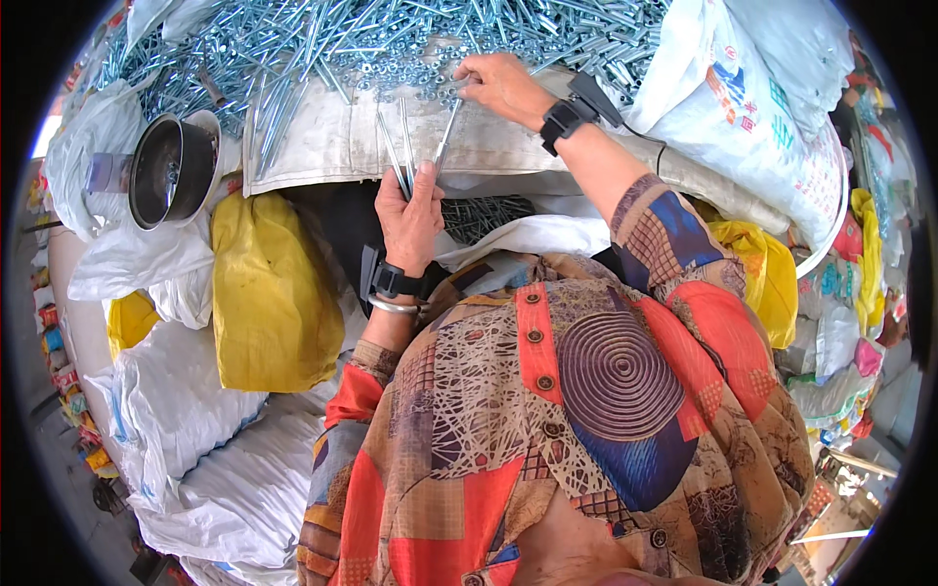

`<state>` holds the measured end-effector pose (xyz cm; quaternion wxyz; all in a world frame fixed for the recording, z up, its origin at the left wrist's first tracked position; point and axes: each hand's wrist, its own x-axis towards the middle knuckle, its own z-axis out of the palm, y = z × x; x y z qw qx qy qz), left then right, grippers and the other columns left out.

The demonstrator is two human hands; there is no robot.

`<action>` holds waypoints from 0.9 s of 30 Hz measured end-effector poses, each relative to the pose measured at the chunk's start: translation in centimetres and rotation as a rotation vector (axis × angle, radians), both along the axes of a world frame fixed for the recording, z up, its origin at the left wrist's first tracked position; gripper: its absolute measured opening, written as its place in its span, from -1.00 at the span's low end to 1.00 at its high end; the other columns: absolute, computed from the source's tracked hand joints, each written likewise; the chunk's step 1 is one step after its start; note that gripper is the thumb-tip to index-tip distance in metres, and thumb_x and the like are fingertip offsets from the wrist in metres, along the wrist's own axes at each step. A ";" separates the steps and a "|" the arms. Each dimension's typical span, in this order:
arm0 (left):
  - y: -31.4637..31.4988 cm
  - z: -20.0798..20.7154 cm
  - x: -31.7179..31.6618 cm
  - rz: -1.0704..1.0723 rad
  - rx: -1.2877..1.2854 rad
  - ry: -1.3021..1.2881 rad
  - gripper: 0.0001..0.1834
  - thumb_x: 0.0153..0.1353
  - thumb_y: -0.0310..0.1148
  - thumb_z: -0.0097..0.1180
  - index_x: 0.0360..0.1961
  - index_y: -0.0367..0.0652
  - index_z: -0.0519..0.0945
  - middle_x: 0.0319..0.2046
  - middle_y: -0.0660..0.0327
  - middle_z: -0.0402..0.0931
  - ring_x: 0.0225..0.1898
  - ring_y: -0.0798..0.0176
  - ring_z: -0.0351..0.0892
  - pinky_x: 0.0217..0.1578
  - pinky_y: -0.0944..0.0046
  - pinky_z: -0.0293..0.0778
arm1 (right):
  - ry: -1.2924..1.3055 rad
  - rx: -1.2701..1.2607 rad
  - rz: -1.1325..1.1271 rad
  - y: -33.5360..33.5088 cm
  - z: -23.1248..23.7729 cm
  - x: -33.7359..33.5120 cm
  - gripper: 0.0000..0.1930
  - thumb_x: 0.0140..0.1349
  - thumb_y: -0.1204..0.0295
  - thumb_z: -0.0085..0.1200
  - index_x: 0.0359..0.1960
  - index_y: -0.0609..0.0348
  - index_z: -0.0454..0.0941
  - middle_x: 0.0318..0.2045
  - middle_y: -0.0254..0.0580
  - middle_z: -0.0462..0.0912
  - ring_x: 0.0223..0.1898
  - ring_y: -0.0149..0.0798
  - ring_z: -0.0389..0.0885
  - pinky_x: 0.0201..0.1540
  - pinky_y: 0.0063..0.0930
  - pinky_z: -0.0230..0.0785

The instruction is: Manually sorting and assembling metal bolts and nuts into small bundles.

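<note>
We had a few rods pinched in our left hand; couldn't tell if our right hand, by the nuts, held anything. Seemed loads left at twelve o'clock.

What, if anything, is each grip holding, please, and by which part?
The left grip holds slender metal rods by their lower parts; whether the right grip holds anything cannot be told.

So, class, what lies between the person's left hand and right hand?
In the head view, a slim metal rod slants up from the left hand toward the right hand, with pale cloth behind it.
</note>
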<state>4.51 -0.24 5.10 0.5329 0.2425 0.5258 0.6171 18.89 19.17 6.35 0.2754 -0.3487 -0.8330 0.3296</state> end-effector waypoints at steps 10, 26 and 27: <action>-0.1 -0.2 -0.2 0.005 0.001 -0.002 -0.75 0.35 -0.20 0.19 -0.28 -0.12 0.44 -0.59 0.37 0.39 -0.72 0.59 0.20 -0.77 0.50 0.12 | -0.116 0.342 0.041 1.3 -2.4 -0.2 -0.87 0.04 0.52 0.25 -0.42 0.26 0.54 -0.48 0.00 0.58 -0.40 0.05 0.57 -0.36 -0.23 0.39; 0.1 -2.7 -0.2 0.039 0.067 0.383 -0.69 0.22 -0.26 0.33 -0.39 -0.23 0.48 -0.60 0.37 0.41 -0.57 0.49 0.30 -0.54 0.39 0.31 | 0.322 -0.470 0.045 -6.2 3.2 1.8 -0.80 0.22 0.63 0.08 -0.12 0.40 0.52 -0.29 -0.11 0.68 -0.27 -0.31 0.72 -0.19 -0.53 0.56; 0.2 -2.7 -0.3 0.041 0.068 0.460 -0.69 0.22 -0.27 0.34 -0.39 -0.25 0.47 -0.61 0.36 0.40 -0.54 0.46 0.29 -0.51 0.36 0.32 | 0.335 -0.433 0.005 -6.5 3.4 1.7 -0.80 0.22 0.63 0.08 -0.11 0.39 0.52 -0.28 -0.10 0.68 -0.27 -0.31 0.72 -0.18 -0.53 0.56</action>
